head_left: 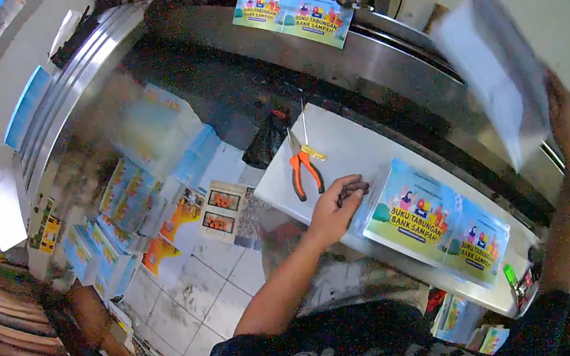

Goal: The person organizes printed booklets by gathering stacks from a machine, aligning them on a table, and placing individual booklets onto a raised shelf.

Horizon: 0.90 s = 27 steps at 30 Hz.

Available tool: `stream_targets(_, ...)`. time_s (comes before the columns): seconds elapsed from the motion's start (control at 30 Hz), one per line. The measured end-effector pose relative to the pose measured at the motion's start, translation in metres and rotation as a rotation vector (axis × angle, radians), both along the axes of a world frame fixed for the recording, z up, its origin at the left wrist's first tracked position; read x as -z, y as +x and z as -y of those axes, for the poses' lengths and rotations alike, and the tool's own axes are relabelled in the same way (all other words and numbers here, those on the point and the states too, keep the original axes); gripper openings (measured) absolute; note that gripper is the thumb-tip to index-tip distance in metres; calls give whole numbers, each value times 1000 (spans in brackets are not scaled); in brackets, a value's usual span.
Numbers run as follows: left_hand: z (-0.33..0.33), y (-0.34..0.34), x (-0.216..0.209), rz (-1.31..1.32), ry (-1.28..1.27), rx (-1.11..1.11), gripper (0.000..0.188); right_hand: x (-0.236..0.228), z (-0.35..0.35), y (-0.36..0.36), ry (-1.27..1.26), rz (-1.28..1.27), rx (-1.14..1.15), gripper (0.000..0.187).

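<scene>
My left hand [338,205] rests over a white worktop [343,139] with its fingers curled in; whether anything is inside them does not show. Right beside it lies a stack of printed sheets [435,217], blue, green and yellow with cartoon figures, two covers per sheet. At the right, raised above a pale surface, my right hand [562,100] grips a bent sheet of paper [482,73] by its edge. Its white side shows, and motion smears it. Beyond my left hand, orange-handled pliers [305,171] and a yellow-handled screwdriver [312,152] lie on the worktop.
A matching printed sheet [293,16] lies on the metal machine ledge [215,27] across from me. Stacks of printed booklets [98,254] and loose prints stand on the tiled floor [191,295] at left. A green-bodied tool [511,276] sits at the worktop's right end.
</scene>
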<state>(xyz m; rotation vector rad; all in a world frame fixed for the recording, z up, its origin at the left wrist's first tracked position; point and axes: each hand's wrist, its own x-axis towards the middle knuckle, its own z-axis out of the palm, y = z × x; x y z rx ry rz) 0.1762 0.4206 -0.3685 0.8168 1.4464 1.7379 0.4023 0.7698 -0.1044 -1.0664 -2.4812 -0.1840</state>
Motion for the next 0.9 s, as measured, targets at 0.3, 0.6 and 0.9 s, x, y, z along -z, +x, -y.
stream_targets(0.3, -6, 0, -6, -152, -39, -49, 34, 147, -28, -63, 429, 253, -321, 53)
stream_targets(0.6, 15, -28, -58, -44, -128, 75, 30, 121, 51, -12, -429, 175, -202, 46)
stream_targets(0.9, -29, -338, 72, -850, -634, -592, 38, 132, 79, 156, -691, -295, 346, 48)
